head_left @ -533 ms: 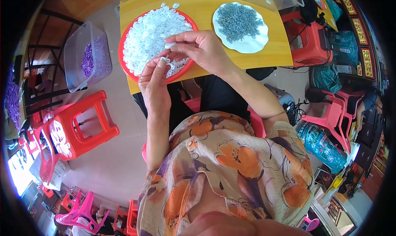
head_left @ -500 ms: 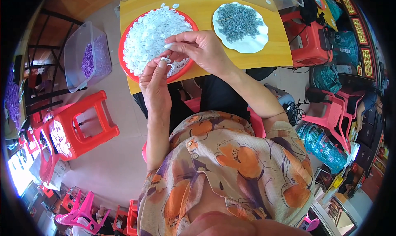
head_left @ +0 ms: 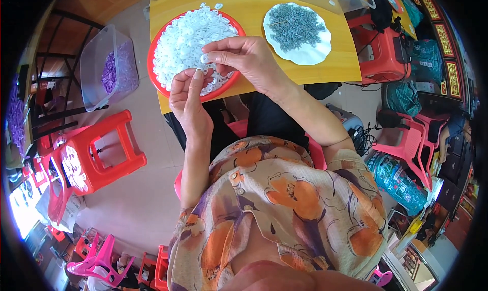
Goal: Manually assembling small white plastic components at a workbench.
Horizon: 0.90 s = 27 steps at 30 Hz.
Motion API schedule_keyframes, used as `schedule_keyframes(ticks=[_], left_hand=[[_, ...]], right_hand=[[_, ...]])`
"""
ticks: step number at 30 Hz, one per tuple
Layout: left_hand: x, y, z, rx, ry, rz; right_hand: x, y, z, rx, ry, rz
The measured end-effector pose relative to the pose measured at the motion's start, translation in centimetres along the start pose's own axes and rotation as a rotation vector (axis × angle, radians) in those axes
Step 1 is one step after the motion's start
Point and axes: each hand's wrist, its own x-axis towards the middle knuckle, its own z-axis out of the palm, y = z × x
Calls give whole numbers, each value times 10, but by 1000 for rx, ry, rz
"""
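Note:
My left hand point(head_left: 192, 100) is closed at the near edge of a red basin point(head_left: 151, 67), its thumb and fingertips pinching a small white plastic piece, mostly covered. Just above it, my right hand point(head_left: 244, 59) pinches another small white plastic piece point(head_left: 205, 58) between thumb and forefinger. The two hands are close together over the basin. Heaped white oval plastic pieces point(head_left: 188, 37) fill the basin. To the right, a white scalloped plate point(head_left: 310, 56) bears a pile of small grey-green rod-like pieces point(head_left: 295, 26).
The yellow table point(head_left: 251, 16) has clear plastic bins at its far edge. A clear bin point(head_left: 89, 82) of purple pieces stands at the left, with a red stool point(head_left: 107, 154) nearer. Red stools point(head_left: 378, 52) and pink chairs point(head_left: 404, 138) are at the right.
My right hand has turned the white piece so its face shows. My left fingers have closed further over their piece. The view has shifted slightly.

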Motion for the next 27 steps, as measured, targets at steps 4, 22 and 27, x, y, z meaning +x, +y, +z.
schedule_keyframes(ticks=[4,22,27], left_hand=[[-1,0,1,14,20,26],[-4,3,6,166,71,76],[-4,2,8,150,83,109]], right_hand=[[-1,-2,3,-24,6,-35],[-5,6,9,-106,54,-208],[-12,2,14,-241,82,-289]])
